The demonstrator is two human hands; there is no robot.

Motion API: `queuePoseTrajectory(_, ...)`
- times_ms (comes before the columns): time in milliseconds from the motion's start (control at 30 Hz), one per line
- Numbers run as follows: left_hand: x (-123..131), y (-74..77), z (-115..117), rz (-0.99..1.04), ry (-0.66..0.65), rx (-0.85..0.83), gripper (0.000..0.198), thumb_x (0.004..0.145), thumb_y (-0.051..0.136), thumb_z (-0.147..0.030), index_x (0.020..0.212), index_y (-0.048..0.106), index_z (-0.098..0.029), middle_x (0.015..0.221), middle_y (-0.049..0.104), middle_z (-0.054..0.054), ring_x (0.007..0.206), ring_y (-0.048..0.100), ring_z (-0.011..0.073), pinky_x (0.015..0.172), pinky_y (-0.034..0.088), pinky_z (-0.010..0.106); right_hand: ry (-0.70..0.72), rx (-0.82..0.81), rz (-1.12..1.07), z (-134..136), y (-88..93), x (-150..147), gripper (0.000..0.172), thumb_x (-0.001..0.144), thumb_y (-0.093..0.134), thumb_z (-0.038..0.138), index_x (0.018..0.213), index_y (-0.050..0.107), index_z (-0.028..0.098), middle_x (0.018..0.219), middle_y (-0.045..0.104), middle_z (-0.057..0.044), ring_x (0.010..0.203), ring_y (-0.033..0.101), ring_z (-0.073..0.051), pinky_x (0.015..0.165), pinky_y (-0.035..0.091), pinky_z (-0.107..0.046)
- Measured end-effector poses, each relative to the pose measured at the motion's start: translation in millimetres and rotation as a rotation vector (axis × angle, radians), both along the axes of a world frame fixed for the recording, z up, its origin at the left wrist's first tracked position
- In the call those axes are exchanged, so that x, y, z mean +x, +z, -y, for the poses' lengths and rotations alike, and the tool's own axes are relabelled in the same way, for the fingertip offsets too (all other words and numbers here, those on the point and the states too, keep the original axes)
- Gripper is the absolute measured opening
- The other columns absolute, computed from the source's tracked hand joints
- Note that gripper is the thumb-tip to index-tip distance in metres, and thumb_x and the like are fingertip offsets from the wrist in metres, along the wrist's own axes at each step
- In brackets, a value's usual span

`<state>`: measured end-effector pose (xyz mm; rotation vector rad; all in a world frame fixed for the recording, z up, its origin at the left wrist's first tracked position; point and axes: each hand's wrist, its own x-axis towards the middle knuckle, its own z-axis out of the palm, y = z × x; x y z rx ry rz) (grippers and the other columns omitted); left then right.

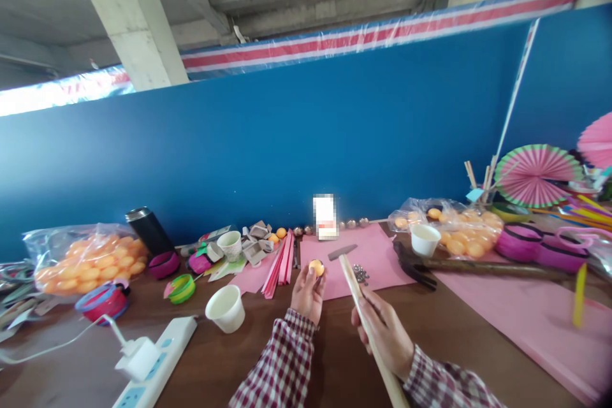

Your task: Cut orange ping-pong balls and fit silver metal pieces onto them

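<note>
Orange ball (316,267) sits in the fingertips of the left hand (308,291), whose grip is narrow around it, just above the near edge of a pink sheet (382,258) by the middle of the table (329,347). To its right, the right hand (386,330) has its fingers wrapped around the wooden handle of a hammer (354,282), the head pointing toward the table's far edge. Small metal pieces (360,275) lie heaped on the sheet, just right of the hammer's handle. Along the far edge are round metallic balls (351,224) and 1 pixelated white object (325,215), too obscured to identify. Pink strips (282,266) lie left of the sheet; nearer the front edge is a white cup (224,309), with a power strip (157,366) toward the near left corner. Another hammer (415,264) lies right of the sheet. 2 clear bags of orange balls rest toward the far corners, 1 on the left (90,262) and 1 on the right (471,236).
</note>
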<state>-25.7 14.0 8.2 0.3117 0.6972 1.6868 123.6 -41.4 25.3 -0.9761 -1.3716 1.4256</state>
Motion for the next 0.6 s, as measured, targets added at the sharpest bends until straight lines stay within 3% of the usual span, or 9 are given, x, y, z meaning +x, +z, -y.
queuePoseTrajectory(233, -2.0, 1.4, -1.0, -0.023, -0.006, -0.041, 0.012, 0.074, 0.055, -0.011, 0.084, 0.06, -0.01, 0.081, 0.065, 0.01, 0.069, 0.063, 0.0131, 0.06, 0.052, 0.02, -0.007, -0.021, -0.054, -3.1, -4.2, 0.8, 0.028, 0.081, 0.036, 0.046, 0.078, 0.042, 0.018, 0.061, 0.046, 0.005, 0.037, 0.037, -0.001, 0.028, 0.029, -0.011)
queuePoseTrajectory(433, -1.1, 0.3, -1.7, -0.02, 0.01, -0.03, 0.01, 0.076, 0.051, -0.007, 0.079, 0.061, -0.008, 0.082, 0.065, 0.01, 0.074, 0.063, 0.0143, 0.067, 0.053, 0.022, 0.031, -0.046, -0.021, -1.6, -3.0, -0.5, 0.028, 0.08, 0.038, 0.046, 0.082, 0.043, 0.018, 0.061, 0.047, 0.005, 0.036, 0.038, -0.002, 0.027, 0.028, -0.011)
queuePoseTrajectory(600, -1.5, -1.2, -2.2, -0.017, 0.015, -0.035, 0.011, 0.076, 0.05, -0.008, 0.081, 0.06, -0.007, 0.083, 0.066, 0.012, 0.077, 0.063, 0.0167, 0.067, 0.053, 0.022, -0.022, -0.036, -0.054, -1.5, -2.4, -1.2, 0.028, 0.081, 0.037, 0.046, 0.088, 0.042, 0.019, 0.064, 0.047, 0.005, 0.037, 0.038, -0.002, 0.028, 0.03, -0.011)
